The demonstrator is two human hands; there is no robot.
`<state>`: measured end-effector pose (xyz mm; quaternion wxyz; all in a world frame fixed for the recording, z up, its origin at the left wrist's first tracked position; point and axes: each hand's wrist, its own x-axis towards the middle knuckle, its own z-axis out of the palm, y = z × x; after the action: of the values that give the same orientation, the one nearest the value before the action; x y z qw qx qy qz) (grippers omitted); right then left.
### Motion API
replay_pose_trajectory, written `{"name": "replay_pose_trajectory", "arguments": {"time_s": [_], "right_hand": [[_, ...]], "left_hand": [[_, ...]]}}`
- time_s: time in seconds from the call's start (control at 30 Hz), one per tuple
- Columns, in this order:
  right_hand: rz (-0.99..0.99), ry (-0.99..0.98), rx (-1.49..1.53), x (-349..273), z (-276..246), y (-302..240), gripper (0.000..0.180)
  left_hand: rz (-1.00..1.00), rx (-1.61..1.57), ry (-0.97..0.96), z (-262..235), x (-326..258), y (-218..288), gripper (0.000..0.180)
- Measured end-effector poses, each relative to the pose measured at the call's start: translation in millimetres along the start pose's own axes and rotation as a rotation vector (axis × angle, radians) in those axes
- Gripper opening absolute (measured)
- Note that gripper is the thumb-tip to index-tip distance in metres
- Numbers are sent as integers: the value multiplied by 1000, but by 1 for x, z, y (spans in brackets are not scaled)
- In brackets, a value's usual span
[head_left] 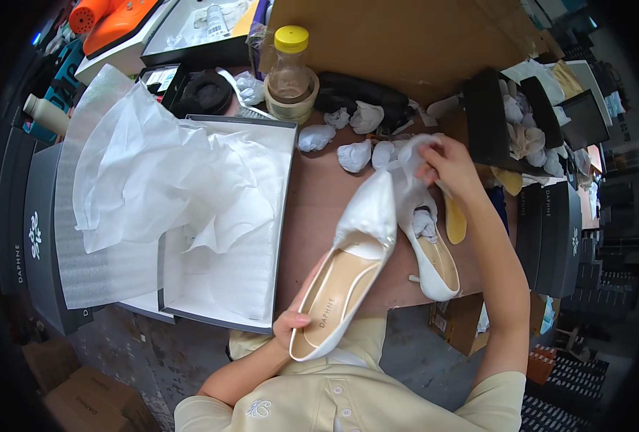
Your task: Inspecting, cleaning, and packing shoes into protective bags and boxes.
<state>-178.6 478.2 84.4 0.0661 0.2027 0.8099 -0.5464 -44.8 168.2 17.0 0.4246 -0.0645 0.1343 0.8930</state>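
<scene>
A white pointed-toe pump [368,216] is tilted in front of me, toe up and away, its beige insole facing me. My left hand [294,322] is closed around its heel end, thumb on the insole. Beyond the toe, my right hand [443,165] pinches a thin, translucent white wrapping sheet [410,160]; blur hides exactly how the fingers lie. The matching white pump [438,268] lies on the brown table just right of the held one, heel toward me, with a crumpled grey-white paper wad [425,225] in its opening. Part of its toe is behind the sheet.
To the left is a shoebox [285,209] with white tissue [139,173] spilling out. Crumpled paper balls [354,155] and a yellow-capped jar [291,72] stand behind. At right are a black box of paper wads [489,119], a yellow insole-shaped piece [455,222] and stacked dark shoeboxes [550,237].
</scene>
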Motion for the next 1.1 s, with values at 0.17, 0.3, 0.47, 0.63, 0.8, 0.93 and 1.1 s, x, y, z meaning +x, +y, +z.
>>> {"name": "replay_pose_trajectory", "arguments": {"time_s": [0.17,0.3,0.47,0.63,0.8,0.93,1.1], "right_hand": [[-387,115,528,9,47,-44,18],[-944,427,-281,-9,39,-68,22],[-1098,374,-1137,-46,66,-42,27],[-884,-377,-1341,-60,116,3,16],[-988,-461,-1293,-60,127,1,8],[-970,-387,-1065,-87,91,-33,14],[-745,334,-1295,-107,71,-61,33]], "left_hand": [[27,297,-9,11,10,-6,98],[151,340,115,15,9,-15,97],[331,640,216,20,20,-13,92],[382,793,297,27,35,-25,90],[351,646,302,26,35,-20,92],[421,591,297,23,37,-14,90],[397,523,396,14,49,-17,85]]}}
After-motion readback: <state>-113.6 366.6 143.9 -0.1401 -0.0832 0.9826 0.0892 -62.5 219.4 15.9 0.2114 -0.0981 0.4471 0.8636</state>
